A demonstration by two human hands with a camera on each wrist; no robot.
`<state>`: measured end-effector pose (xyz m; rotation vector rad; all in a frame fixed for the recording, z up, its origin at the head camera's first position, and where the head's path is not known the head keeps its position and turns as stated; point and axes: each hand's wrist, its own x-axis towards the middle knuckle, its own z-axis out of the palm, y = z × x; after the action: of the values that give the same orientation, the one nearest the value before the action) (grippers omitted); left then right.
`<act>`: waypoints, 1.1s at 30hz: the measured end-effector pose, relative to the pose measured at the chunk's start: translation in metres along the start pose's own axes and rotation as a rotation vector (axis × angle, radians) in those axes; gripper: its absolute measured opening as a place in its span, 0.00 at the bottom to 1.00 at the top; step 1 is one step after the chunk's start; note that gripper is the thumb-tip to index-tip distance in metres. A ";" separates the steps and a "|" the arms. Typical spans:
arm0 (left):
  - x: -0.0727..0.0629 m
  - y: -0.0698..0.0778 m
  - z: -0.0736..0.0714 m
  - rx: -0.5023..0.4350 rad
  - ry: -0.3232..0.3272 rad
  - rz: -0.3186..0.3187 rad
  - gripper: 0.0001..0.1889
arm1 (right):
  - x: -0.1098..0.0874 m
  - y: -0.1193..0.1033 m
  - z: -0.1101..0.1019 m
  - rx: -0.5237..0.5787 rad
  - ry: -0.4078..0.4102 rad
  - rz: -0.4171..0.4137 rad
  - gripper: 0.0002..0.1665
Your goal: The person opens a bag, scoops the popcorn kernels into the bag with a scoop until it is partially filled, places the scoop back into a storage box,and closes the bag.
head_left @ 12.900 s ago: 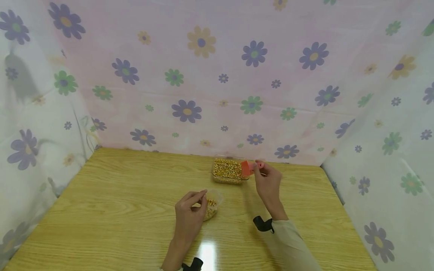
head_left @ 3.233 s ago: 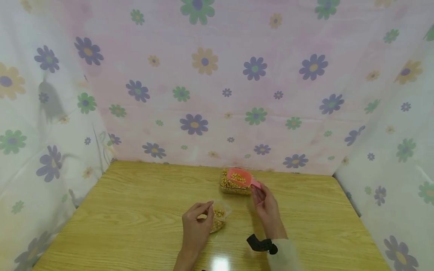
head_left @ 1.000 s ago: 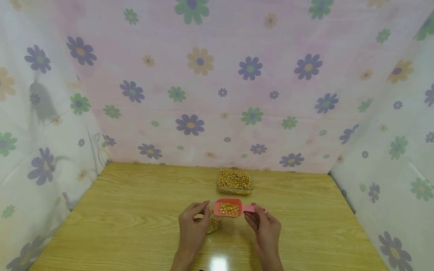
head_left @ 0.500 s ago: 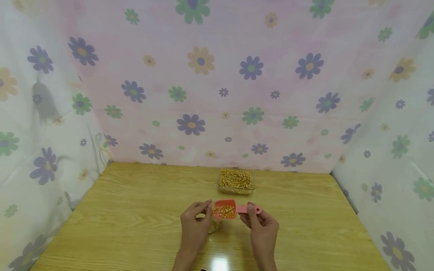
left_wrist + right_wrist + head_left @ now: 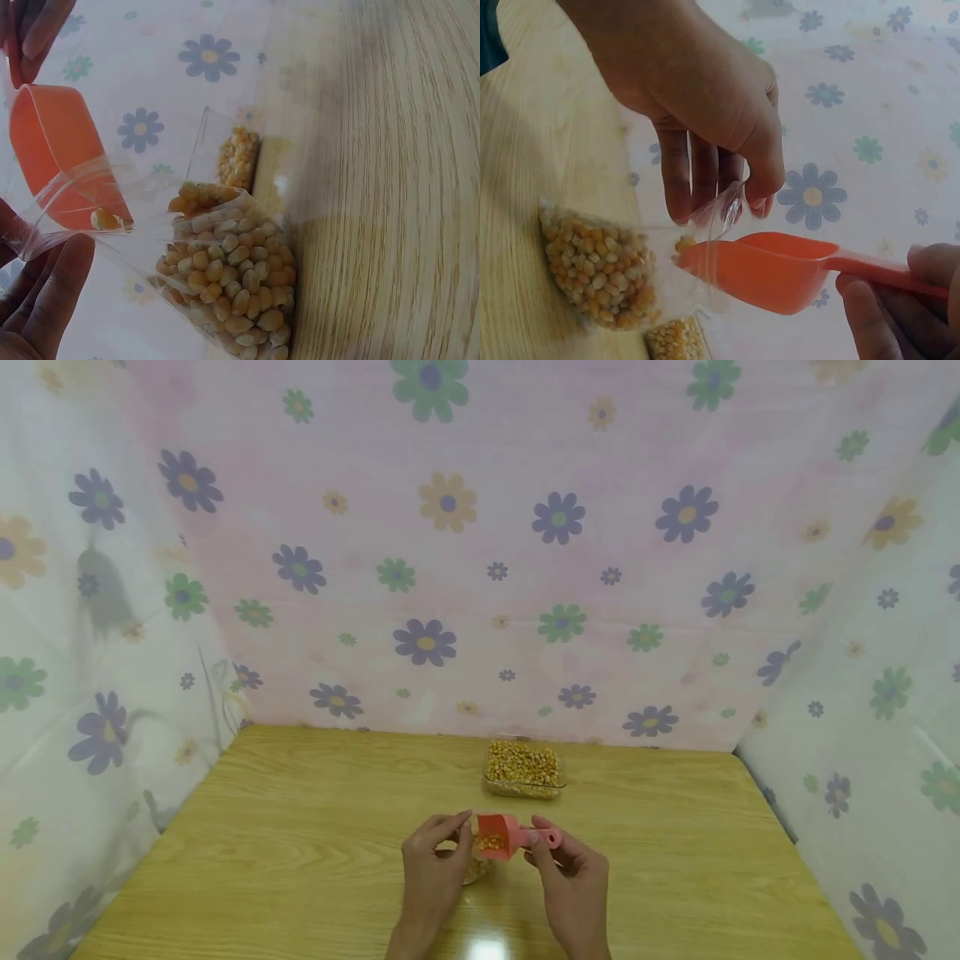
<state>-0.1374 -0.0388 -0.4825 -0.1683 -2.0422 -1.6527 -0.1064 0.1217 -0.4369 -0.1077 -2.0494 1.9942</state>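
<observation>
Lower middle of frame: left hand (image 5: pixel 433 860) pinches the bag (image 5: pixel 236 277) by its lip, prob so it gapes for my scoop (image 5: pixel 761 274); right hand's (image 5: pixel 573 878) fingers clamp the handle (image 5: pixel 876 271).

Table (image 5: pixel 315 835): yellowish wood-grain top, fills lower part of head view; far edge crosses just below mid-frame; bright glare patch (image 5: pixel 487 948) at bottom centre. On it, slightly right of centre: clear rectangular container (image 5: pixel 525 790), upright, near far edge, corn kernels (image 5: pixel 521 762) inside. Nearer, lower centre: clear plastic bag (image 5: pixel 669 274), bottom resting on tabletop, bulging with more kernels; partly hidden in head view, plainer in both wrist views.
</observation>
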 end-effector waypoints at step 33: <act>0.001 -0.001 -0.001 0.007 -0.004 0.034 0.11 | 0.032 -0.011 -0.031 0.022 0.112 -0.159 0.10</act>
<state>-0.1382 -0.0405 -0.4833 -0.2027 -2.0372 -1.6260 -0.1277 0.1586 -0.4216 -0.0491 -1.9038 1.8713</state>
